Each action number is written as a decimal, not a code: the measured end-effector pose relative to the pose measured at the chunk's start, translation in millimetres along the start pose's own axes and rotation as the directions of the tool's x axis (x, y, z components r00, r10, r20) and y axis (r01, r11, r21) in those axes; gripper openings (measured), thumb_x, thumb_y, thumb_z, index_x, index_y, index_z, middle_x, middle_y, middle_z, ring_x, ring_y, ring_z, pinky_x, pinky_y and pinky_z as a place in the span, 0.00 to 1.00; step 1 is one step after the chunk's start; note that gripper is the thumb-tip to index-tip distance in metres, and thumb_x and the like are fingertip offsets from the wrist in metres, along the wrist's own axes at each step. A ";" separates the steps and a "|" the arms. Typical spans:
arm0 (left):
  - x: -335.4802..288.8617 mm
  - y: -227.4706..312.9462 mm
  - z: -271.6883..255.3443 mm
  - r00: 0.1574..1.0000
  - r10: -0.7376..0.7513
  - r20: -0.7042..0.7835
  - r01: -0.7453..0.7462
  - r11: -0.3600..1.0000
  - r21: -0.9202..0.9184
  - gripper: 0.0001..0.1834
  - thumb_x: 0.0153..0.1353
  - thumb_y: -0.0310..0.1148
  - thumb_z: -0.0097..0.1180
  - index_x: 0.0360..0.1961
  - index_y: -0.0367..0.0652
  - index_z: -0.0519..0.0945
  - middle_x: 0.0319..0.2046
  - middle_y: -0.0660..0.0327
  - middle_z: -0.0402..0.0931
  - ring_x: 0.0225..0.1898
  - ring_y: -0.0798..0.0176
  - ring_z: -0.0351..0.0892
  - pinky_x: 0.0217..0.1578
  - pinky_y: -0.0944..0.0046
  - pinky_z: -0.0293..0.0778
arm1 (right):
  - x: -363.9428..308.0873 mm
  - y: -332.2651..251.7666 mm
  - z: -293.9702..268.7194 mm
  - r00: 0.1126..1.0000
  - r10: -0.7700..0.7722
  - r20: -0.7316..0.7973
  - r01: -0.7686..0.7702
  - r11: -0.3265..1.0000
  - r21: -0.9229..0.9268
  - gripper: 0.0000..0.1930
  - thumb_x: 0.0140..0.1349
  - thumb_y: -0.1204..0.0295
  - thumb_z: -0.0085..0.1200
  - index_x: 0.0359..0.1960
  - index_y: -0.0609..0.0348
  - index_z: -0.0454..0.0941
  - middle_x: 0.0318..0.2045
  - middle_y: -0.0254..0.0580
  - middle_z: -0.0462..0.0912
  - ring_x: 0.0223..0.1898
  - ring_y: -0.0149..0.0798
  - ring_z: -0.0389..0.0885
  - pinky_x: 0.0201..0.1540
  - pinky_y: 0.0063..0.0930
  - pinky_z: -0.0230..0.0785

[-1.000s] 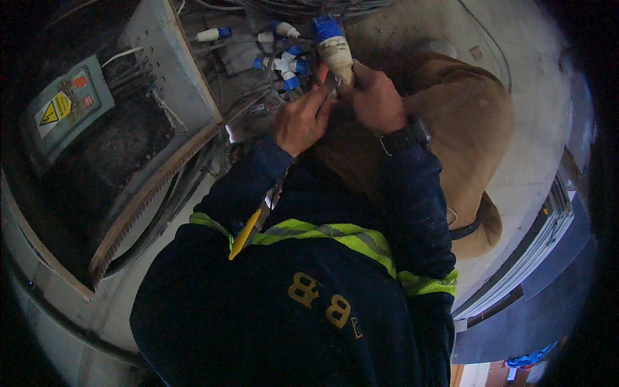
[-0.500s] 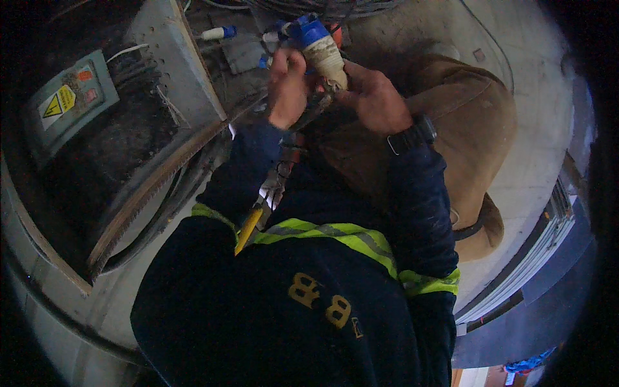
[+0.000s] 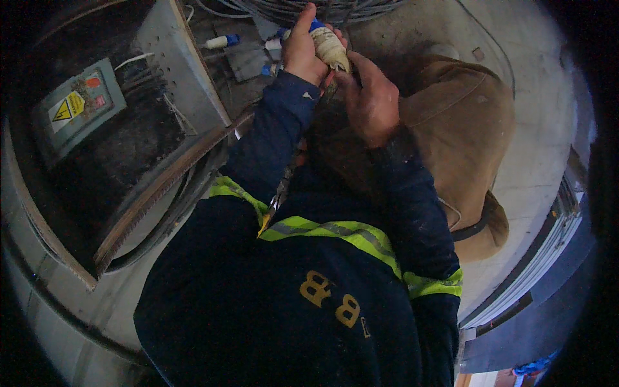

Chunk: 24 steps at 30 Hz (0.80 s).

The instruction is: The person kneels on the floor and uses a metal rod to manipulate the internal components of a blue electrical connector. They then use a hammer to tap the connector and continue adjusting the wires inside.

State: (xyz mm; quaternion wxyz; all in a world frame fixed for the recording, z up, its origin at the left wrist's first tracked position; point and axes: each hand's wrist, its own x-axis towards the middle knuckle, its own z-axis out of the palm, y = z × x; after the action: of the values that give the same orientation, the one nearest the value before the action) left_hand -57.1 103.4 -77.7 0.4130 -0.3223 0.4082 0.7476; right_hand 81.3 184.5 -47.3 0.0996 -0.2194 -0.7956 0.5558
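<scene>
A dirty white and blue industrial plug (image 3: pixel 330 50) is up near the top middle, tilted, its blue end pointing up and away. My left hand (image 3: pixel 303 57) is closed round its blue end, with the thumb stretched upward and fingertips showing on the far side. At the near, cable end of the plug, my right hand (image 3: pixel 375 102) has its thumb and forefinger pinched; the other fingers are curled. Below the plug the cable is mostly hidden by my hands and shadow. A narrow yellow-tipped tool (image 3: pixel 264 223) rests against my front, partly covered by my left sleeve.
To the left stands a metal frame (image 3: pixel 174 58) with a grey electrical box (image 3: pixel 87 106) bearing a yellow warning label. Other blue and white connectors (image 3: pixel 222 42) lie beyond my left hand. Coiled cables (image 3: pixel 322 9) are at the top. My bent brown-trousered leg (image 3: pixel 464 122) is at right.
My left hand has moved from beside the plug to wrap round its blue end. My right hand has turned and shifted slightly down at the cable end. More of the yellow-tipped tool is now covered.
</scene>
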 end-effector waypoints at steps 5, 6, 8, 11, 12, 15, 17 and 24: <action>3.8 -1.2 -1.7 0.988 -0.064 0.144 0.076 0.994 -0.080 0.29 0.66 0.54 0.52 0.20 0.37 0.72 0.12 0.60 0.68 0.11 0.63 0.66 0.14 0.64 0.68 | 0.2 0.6 6.1 0.955 -0.178 -0.235 0.166 0.984 -0.072 0.18 0.59 0.72 0.61 0.50 0.58 0.76 0.40 0.51 0.81 0.40 0.56 0.82 0.41 0.44 0.76; -7.5 -6.6 24.9 1.000 0.001 0.027 -0.002 1.000 0.019 0.29 0.66 0.54 0.52 0.21 0.37 0.73 0.13 0.59 0.69 0.12 0.62 0.67 0.15 0.63 0.69 | 0.3 1.1 4.0 0.948 -0.167 -0.271 0.146 0.985 -0.094 0.17 0.59 0.72 0.61 0.50 0.58 0.76 0.39 0.51 0.81 0.39 0.56 0.82 0.40 0.43 0.76; -12.6 -11.9 40.1 0.990 0.090 -0.112 -0.077 0.991 0.113 0.28 0.66 0.54 0.52 0.21 0.38 0.73 0.15 0.58 0.72 0.13 0.61 0.69 0.16 0.60 0.71 | 0.9 -2.5 1.2 0.930 -0.149 -0.335 0.117 0.987 -0.112 0.15 0.58 0.73 0.60 0.48 0.58 0.77 0.38 0.51 0.81 0.37 0.56 0.82 0.38 0.43 0.76; -9.2 -13.0 42.3 0.985 0.101 -0.143 -0.087 0.991 0.101 0.28 0.65 0.55 0.52 0.21 0.39 0.73 0.16 0.57 0.73 0.14 0.59 0.72 0.17 0.58 0.74 | 1.0 -1.7 -1.7 0.922 -0.167 -0.350 0.151 0.986 -0.071 0.11 0.63 0.73 0.57 0.47 0.59 0.79 0.37 0.49 0.83 0.37 0.51 0.83 0.39 0.35 0.76; -11.9 -13.2 45.6 0.985 0.114 -0.129 -0.098 0.988 0.120 0.28 0.64 0.55 0.53 0.21 0.40 0.74 0.16 0.57 0.74 0.14 0.59 0.72 0.18 0.58 0.74 | 1.5 -0.8 -2.5 0.919 -0.184 -0.348 0.170 0.983 -0.071 0.12 0.62 0.73 0.57 0.47 0.60 0.79 0.36 0.50 0.83 0.37 0.51 0.84 0.39 0.35 0.76; 11.2 -3.0 6.9 0.987 0.040 0.157 -0.056 0.994 0.099 0.27 0.63 0.55 0.54 0.20 0.41 0.73 0.14 0.58 0.73 0.13 0.59 0.73 0.18 0.60 0.75 | 3.1 -2.8 -5.1 0.929 -0.198 -0.313 0.197 0.980 -0.037 0.14 0.60 0.74 0.59 0.47 0.61 0.79 0.37 0.51 0.82 0.38 0.52 0.83 0.40 0.36 0.76; 18.0 3.1 -0.3 0.974 0.018 0.225 -0.045 0.993 0.112 0.25 0.63 0.54 0.56 0.27 0.39 0.74 0.19 0.57 0.75 0.19 0.58 0.76 0.23 0.60 0.77 | 4.8 -2.2 -8.8 0.956 -0.152 -0.251 0.158 0.987 0.006 0.16 0.57 0.76 0.61 0.47 0.62 0.77 0.38 0.53 0.81 0.39 0.54 0.82 0.41 0.40 0.76; -2.5 -14.9 22.8 0.944 0.310 0.113 -0.330 0.896 0.296 0.22 0.64 0.52 0.55 0.46 0.46 0.72 0.29 0.58 0.76 0.27 0.58 0.81 0.24 0.56 0.81 | -9.8 -12.5 -39.3 0.966 0.172 -0.192 -0.090 0.924 0.373 0.18 0.61 0.74 0.59 0.52 0.65 0.77 0.45 0.51 0.83 0.47 0.43 0.82 0.51 0.31 0.73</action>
State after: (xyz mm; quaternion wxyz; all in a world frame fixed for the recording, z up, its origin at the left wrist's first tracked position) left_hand -46.2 127.3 -70.3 0.3425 -0.1580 0.5548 0.7416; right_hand 102.9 209.5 -20.6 0.1884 -0.3110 -0.6474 0.6698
